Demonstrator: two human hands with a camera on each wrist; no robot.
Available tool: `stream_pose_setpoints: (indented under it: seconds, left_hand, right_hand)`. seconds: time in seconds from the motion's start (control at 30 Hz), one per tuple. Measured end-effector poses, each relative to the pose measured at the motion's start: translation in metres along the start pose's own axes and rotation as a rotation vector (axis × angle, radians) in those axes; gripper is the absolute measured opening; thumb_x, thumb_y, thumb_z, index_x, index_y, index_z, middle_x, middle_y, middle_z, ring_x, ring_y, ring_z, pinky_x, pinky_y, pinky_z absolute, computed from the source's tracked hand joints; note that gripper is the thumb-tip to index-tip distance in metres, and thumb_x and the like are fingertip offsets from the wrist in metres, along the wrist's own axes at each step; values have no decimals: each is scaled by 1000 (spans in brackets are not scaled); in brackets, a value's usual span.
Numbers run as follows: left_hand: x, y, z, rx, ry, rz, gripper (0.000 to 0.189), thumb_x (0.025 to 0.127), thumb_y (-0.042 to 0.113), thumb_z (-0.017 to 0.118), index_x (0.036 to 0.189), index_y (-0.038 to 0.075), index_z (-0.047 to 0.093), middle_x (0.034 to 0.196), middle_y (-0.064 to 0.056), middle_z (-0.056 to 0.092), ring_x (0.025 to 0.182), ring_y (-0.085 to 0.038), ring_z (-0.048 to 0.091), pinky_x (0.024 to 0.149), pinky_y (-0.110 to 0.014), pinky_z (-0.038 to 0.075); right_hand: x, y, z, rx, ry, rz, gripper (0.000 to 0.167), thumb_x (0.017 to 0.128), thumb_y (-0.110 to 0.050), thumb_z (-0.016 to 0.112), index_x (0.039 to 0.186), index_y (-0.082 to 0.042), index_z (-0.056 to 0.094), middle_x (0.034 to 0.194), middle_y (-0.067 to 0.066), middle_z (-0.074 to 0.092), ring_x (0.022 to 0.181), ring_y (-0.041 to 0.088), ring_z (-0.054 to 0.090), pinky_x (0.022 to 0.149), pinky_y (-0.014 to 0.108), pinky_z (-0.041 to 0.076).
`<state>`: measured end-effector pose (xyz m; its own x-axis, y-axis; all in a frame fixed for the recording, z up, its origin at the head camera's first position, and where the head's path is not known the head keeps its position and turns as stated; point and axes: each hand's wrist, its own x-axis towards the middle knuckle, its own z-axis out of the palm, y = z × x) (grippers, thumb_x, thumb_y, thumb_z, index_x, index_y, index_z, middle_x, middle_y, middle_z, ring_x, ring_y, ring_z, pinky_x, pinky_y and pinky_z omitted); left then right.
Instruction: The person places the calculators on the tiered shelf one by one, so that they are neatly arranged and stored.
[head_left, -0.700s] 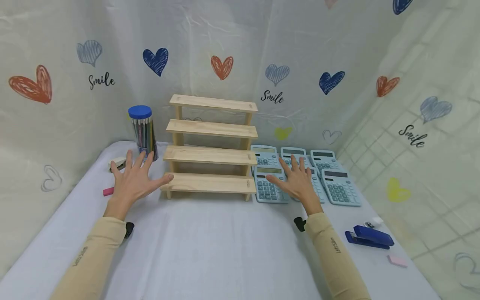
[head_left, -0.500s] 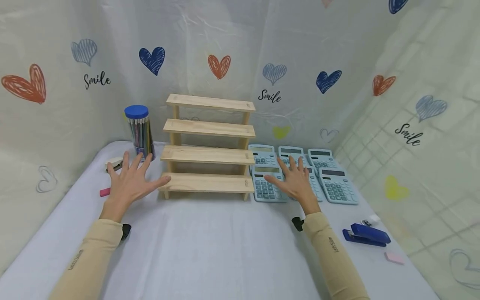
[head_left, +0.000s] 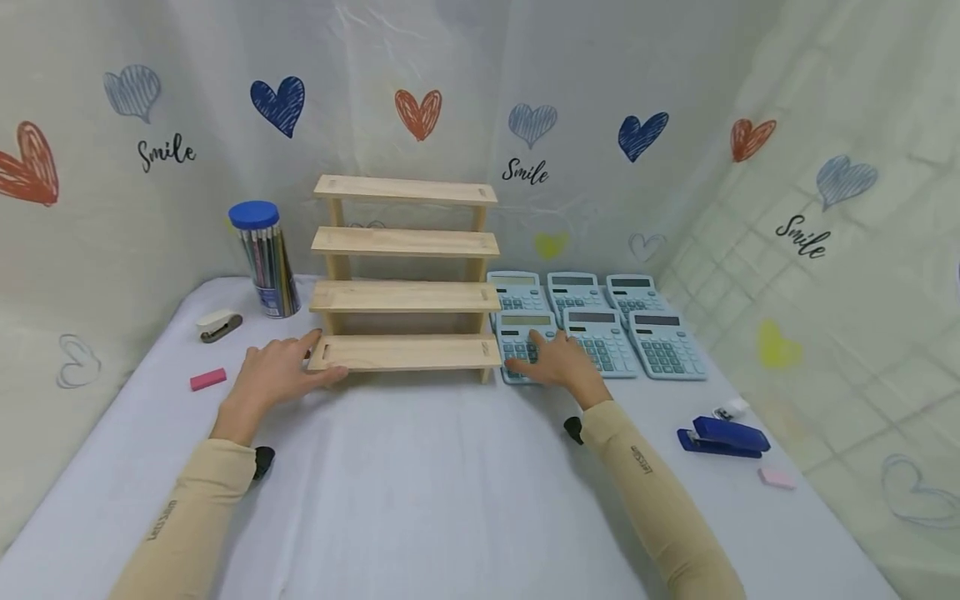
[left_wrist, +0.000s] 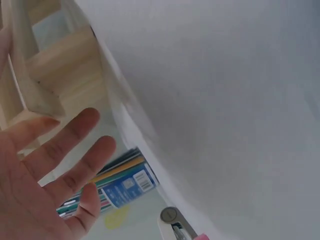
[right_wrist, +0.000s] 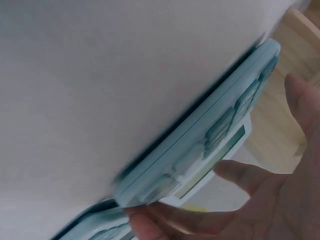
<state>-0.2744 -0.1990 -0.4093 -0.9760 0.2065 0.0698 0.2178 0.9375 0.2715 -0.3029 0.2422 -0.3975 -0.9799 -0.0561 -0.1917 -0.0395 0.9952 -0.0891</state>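
In the head view, my left hand [head_left: 277,375] is at the left end of a stepped wooden shelf [head_left: 405,352], thumb in front of the lowest board and forefinger beside its end. The left wrist view shows these fingers [left_wrist: 60,150] spread and holding nothing; whether the forefinger touches the board, I cannot tell. My right hand [head_left: 562,367] reaches over the front-left light-blue calculator [head_left: 521,329]. From the right wrist, the thumb stands apart from this calculator [right_wrist: 200,130], one finger is over its display, and other fingertips are at its edge near the neighbouring calculator [right_wrist: 100,220].
Several more calculators [head_left: 663,346] lie in two rows right of the shelf. A blue-lidded tub of pencils [head_left: 262,258], a white stapler [head_left: 218,323] and a pink eraser [head_left: 207,380] are at left. At right are a blue stapler [head_left: 723,437] and a pale pink eraser [head_left: 777,478].
Both hands have come down from above the table, the left to the shelf's lowest board, the right onto the front-left calculator. Their spread fingers have bent downward. The head view has shifted slightly.
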Motion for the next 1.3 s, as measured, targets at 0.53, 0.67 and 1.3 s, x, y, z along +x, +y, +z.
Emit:
stream_pose_setpoints:
  seconds: [0.53, 0.67, 1.3]
  left_hand:
    - [3, 4, 9, -87, 4, 32, 83, 89, 65, 63, 135, -3, 49, 113, -29, 67, 93, -38, 66, 71, -54, 51]
    - [6, 5, 6, -113, -4, 35, 81, 90, 64, 62, 134, -3, 48, 114, -27, 66, 95, -35, 65, 73, -53, 51]
    - [7, 3, 1, -142, -68, 22, 94, 90, 63, 63, 148, -6, 39, 131, -36, 59, 113, -46, 63, 86, -61, 51]
  right_hand:
    - [-3, -16, 0, 31, -149, 129, 119, 80, -82, 54, 163, -14, 4, 153, 46, 22, 139, 60, 34, 104, 65, 42]
    - [-14, 1, -17, 192, -179, 55, 115, 82, -84, 47, 163, -18, 0, 154, 35, 37, 112, 47, 60, 87, 56, 53]
    - [25, -15, -122, 289, 122, -114, 106, 86, -82, 44, 162, -28, -6, 167, 27, 8, 152, 53, 12, 115, 73, 21]
